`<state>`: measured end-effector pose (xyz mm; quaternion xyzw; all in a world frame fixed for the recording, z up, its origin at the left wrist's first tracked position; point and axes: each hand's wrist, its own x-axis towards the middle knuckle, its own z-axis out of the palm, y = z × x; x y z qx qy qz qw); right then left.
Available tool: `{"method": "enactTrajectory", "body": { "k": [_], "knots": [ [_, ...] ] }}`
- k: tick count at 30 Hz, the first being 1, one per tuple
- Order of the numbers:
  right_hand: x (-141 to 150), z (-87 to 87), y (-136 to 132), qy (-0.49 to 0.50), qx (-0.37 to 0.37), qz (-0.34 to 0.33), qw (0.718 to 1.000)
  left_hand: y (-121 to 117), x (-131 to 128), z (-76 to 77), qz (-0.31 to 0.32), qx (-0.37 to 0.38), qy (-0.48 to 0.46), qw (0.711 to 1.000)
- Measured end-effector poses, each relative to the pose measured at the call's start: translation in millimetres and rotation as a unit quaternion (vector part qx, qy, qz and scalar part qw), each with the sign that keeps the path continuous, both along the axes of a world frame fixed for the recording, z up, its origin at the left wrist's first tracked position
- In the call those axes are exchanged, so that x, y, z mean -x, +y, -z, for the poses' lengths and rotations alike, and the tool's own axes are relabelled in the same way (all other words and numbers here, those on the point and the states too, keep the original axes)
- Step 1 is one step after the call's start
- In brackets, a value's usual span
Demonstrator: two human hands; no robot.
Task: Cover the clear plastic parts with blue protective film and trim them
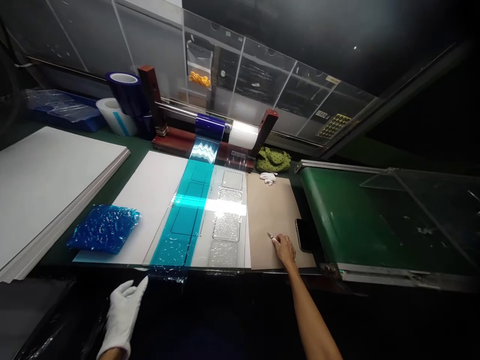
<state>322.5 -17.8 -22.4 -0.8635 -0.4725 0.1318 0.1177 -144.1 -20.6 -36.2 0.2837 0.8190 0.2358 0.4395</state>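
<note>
Knife (pixel 273 239) clamped in my bare right hand (pixel 285 249), its small blade angled down just above the brown paper sheet (pixel 270 220), while my left hand (pixel 123 317), in a white glove, stays off everything with its fingers spread apart, just beside the loose end of blue film (pixel 167 274) hanging over the table edge (pixel 112 263)

That film runs straight up across a clear embossed plastic panel (pixel 227 225) and a white board (pixel 144 200) to the blue roll (pixel 209 126) on its metal bar, with a white roll (pixel 243 135) next to it — a crumpled blue film piece (pixel 103 229) lies on the board's left side

Right of the paper sit a black phone (pixel 304 235) and a green conveyor belt (pixel 337 210)
</note>
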Motion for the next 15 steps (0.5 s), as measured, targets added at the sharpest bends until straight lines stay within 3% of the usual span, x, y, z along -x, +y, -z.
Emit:
{"method": "enactTrajectory", "body": {
  "k": [3,5,7,11,15],
  "knots": [
    [6,2.7,3,0.014,0.008,-0.048,0.999,6,-28,-18.3,0.149,-0.112,0.169,0.968],
    [21,0.2,8,0.028,0.013,-0.098,0.995,17,-56,-25.3,0.271,-0.194,0.207,0.92],
    [44,-3.2,16,0.034,0.013,-0.156,0.987,31,-85,-24.0,0.343,-0.22,0.193,0.892],
    [99,-5.3,37,0.001,0.021,-0.275,0.961,54,-122,-2.4,0.359,-0.217,0.14,0.897],
    [143,-1.5,59,-0.041,0.042,-0.359,0.932,57,-129,17.2,0.383,-0.204,0.135,0.891]
  ]
}}
